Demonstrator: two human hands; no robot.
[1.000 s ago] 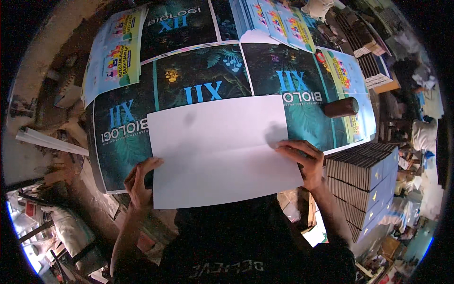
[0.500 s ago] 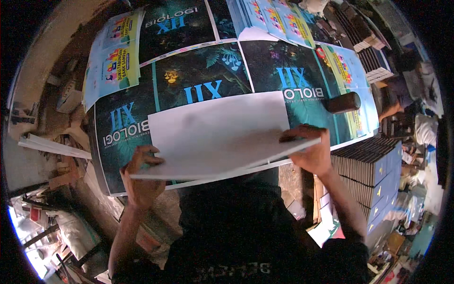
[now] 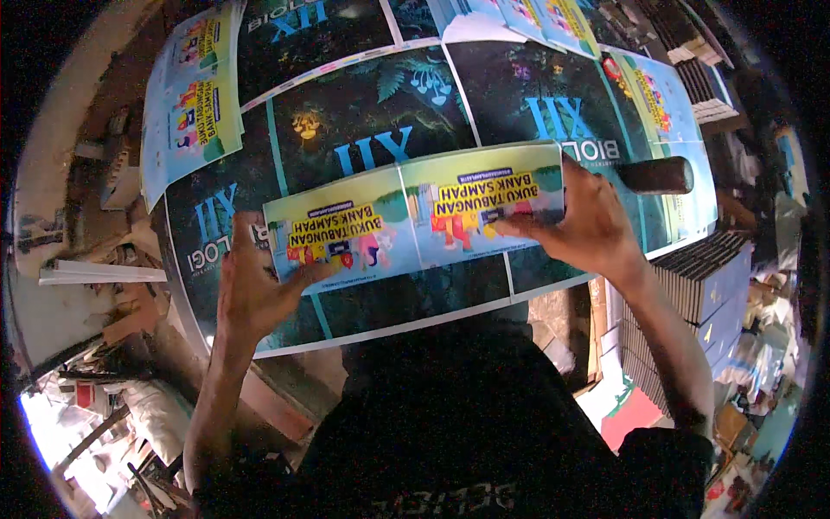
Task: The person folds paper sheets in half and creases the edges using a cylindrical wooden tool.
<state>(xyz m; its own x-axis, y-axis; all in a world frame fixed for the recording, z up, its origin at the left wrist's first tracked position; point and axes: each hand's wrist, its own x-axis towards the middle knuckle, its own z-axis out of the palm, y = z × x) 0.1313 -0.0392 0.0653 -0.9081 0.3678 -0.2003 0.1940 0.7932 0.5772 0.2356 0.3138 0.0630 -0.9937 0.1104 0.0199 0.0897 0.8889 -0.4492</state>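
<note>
A printed paper sheet [image 3: 406, 221], blue and yellow-green with cartoon figures, lies across the near middle of the table, printed side up and apparently folded lengthwise. My left hand [image 3: 255, 285] grips its left end, the thumb on the printed face and the fingers at the far side. At the right end my right hand [image 3: 592, 225] holds it likewise, thumb on top. Beneath it are large dark printed sheets [image 3: 372, 104] with teal leaves and blue lettering. A dark, rounded, handle-like block [image 3: 659, 176] rests on them right of my right hand.
More blue-and-yellow printed sheets lie at the table's left [image 3: 192, 108] and in a stack at the far side [image 3: 545, 22]. Stacked books with blue covers [image 3: 713, 294] stand off the right edge. White strips [image 3: 104, 272] jut out at the left.
The sheet showed its white side with its near edge raised; now the coloured print faces up and it looks narrower. Both hands have moved onto its ends, thumbs on top.
</note>
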